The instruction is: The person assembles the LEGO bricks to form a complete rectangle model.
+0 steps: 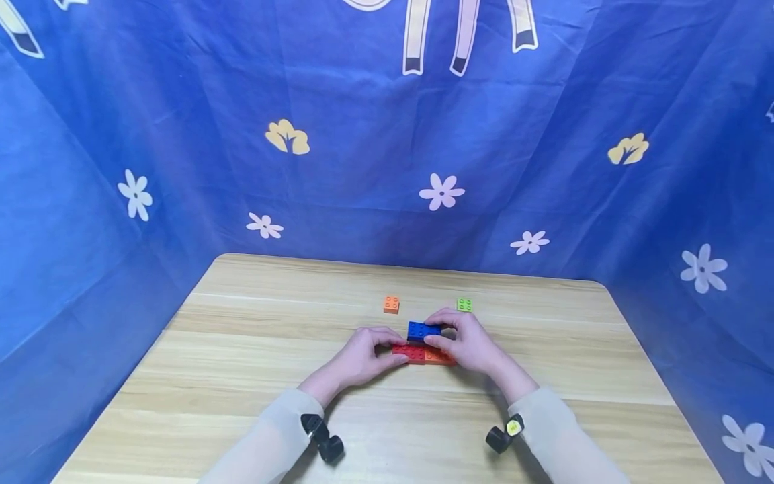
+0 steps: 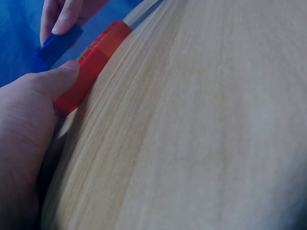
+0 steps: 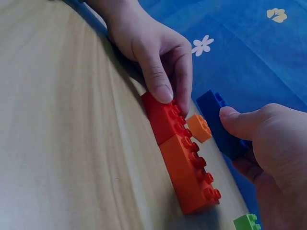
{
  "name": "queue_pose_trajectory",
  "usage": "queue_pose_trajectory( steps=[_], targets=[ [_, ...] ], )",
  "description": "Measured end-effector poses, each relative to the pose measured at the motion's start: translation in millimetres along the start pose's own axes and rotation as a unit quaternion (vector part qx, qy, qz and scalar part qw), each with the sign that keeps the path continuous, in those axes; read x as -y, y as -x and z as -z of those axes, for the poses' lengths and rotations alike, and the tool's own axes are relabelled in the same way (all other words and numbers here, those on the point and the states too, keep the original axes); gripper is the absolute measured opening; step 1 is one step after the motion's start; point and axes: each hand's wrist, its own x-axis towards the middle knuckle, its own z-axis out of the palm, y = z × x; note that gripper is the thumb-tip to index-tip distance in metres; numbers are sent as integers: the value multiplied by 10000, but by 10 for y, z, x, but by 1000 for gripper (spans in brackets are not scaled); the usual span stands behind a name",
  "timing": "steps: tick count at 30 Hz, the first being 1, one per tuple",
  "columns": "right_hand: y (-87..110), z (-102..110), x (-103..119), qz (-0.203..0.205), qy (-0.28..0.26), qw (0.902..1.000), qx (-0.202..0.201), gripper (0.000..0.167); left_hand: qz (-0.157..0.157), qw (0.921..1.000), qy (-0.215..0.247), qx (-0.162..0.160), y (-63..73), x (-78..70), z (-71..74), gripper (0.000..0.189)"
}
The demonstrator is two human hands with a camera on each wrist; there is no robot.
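A red building brick [image 1: 408, 353] and an orange building brick [image 1: 438, 356] lie end to end on the wooden table. My left hand [image 1: 367, 354] grips the red brick at its left end, thumb on the near side and fingers on the far side. Above the pair, apart from their studs, is a blue building brick [image 1: 422, 331]. My right hand [image 1: 464, 341] pinches that blue brick between thumb and fingers at its right end. In the right wrist view the blue brick [image 3: 218, 122] is tilted, and a gap shows between it and the orange brick [image 3: 184, 175].
Farther back on the table [image 1: 272, 302] lie a small orange brick [image 1: 392, 304] and a small green brick [image 1: 464, 304], the green one just beyond my right hand. A blue patterned cloth [image 1: 363, 168] hangs behind the table and along both sides.
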Motion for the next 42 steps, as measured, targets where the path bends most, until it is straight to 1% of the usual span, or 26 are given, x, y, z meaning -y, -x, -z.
queue_pose_trajectory(
  steps=[8,13,20,30,34,38,42],
  targets=[
    [70,-47,-2,59,184,9998,37,24,-12,10000,9,27,-4,20,1,30],
    [102,-66,-7,107,223,9997,42,23,-24,10000,-18,-12,-3,40,-9,29],
    [134,-71,-9,235,325,9991,119,25,-127,9998,-70,-105,3,48,-10,31],
    [163,-92,-23,426,373,9983,150,25,-11,9999,-80,-78,-2,46,-17,29],
    [177,-88,-1,401,365,9983,212,26,-71,9999,-73,-78,4,39,-14,30],
    [187,-89,13,251,353,9987,252,27,-132,9999,-24,-82,5,31,-13,30],
    [202,-98,3,70,438,9988,189,28,-60,10000,1,-33,6,26,-14,32]
  ],
)
